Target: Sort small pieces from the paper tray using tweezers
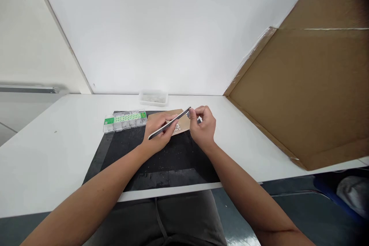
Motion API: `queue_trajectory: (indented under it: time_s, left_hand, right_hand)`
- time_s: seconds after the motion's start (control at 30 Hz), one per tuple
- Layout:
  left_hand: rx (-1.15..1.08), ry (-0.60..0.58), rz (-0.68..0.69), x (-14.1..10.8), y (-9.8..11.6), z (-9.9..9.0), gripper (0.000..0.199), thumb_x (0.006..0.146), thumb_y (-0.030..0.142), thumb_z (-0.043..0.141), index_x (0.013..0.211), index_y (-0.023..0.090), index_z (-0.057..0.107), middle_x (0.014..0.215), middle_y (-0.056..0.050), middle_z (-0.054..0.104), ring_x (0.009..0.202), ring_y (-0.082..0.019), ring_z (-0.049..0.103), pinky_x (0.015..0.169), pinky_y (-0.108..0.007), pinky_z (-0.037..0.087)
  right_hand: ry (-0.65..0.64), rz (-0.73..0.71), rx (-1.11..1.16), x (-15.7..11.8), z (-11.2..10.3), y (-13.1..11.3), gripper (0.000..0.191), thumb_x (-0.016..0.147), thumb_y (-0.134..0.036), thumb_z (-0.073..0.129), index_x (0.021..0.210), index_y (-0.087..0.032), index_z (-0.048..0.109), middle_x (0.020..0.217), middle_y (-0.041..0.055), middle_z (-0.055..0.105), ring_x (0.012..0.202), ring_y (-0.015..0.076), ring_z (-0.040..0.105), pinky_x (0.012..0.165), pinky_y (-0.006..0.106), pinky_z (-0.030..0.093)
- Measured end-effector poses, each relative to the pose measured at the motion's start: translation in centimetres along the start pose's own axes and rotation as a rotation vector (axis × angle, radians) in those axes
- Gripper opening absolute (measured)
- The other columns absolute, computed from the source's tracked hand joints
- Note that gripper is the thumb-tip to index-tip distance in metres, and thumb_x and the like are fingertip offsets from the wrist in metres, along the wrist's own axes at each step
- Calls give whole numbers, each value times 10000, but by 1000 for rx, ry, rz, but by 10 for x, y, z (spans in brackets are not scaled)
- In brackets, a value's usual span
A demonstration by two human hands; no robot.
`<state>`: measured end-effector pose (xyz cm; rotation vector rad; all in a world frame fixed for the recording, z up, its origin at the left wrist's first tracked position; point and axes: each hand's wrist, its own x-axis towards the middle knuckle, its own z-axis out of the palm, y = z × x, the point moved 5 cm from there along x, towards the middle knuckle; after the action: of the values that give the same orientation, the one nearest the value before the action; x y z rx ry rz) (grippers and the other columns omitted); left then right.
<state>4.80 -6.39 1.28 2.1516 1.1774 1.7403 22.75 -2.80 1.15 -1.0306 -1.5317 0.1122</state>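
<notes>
My left hand is closed around a long, thin nail file, dark-faced with a pale edge. The file slants up to the right, its far tip close to my right fingers. My right hand pinches at that tip; a small shiny bit shows by the thumb, too small to name. Beneath both hands lies a brown sheet with small whitish pieces on it, partly hidden by my left hand. A black mat lies under the sheet.
A clear compartment box with a green label sits at the mat's left back corner. Behind it, a translucent tray stands near the white wall. A large cardboard panel leans along the right of the white table.
</notes>
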Motion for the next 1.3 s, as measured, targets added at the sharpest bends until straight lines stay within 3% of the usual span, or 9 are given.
queue_trajectory:
  time_s: [0.27, 0.43, 0.63, 0.87, 1.1, 1.3]
  left_hand:
    - [9, -9, 0, 2, 1, -2, 199, 986, 316, 631, 1074, 194, 760, 876, -57, 774, 761, -155, 711, 734, -279, 545]
    - [12, 32, 55, 1, 2, -1, 150, 962, 293, 671, 1020, 181, 752, 866, -46, 777, 722, -140, 709, 696, -261, 537]
    - [-8, 4, 9, 3, 0, -1, 193, 984, 310, 638, 1089, 201, 757, 891, -60, 774, 815, -173, 729, 753, -295, 561]
    - [35, 41, 128, 1, 5, -1, 146, 971, 279, 663, 1041, 180, 745, 898, -54, 783, 817, -154, 733, 755, -270, 553]
    - [16, 38, 107, 2, 3, -3, 169, 979, 288, 646, 1061, 186, 754, 852, -63, 772, 792, -172, 734, 739, -288, 566]
    - [-5, 44, 175, -1, 4, -2, 146, 961, 237, 672, 1080, 185, 738, 901, -62, 783, 813, -162, 735, 745, -281, 564]
  right_hand:
    - [-29, -118, -26, -4, 3, -12, 291, 1024, -432, 573, 810, -244, 515, 743, 8, 626, 700, 188, 585, 797, 396, 467]
    - [16, -27, 7, -2, 1, -6, 288, 1023, -426, 572, 811, -244, 504, 756, 15, 614, 714, 193, 593, 747, 377, 473]
    - [-39, -102, -27, -8, 7, -18, 274, 1023, -396, 570, 807, -246, 495, 735, 5, 612, 691, 185, 570, 798, 397, 463]
    - [15, -2, 5, -1, -3, -5, 279, 1027, -420, 571, 823, -242, 506, 766, 20, 613, 733, 195, 586, 717, 358, 471]
    - [-52, -101, 51, -8, 4, -19, 256, 1017, -365, 594, 815, -234, 508, 750, 1, 600, 692, 172, 573, 715, 355, 456]
    - [-8, -12, 61, -5, -1, -8, 251, 1016, -377, 598, 827, -237, 513, 764, 11, 604, 729, 190, 589, 717, 359, 464]
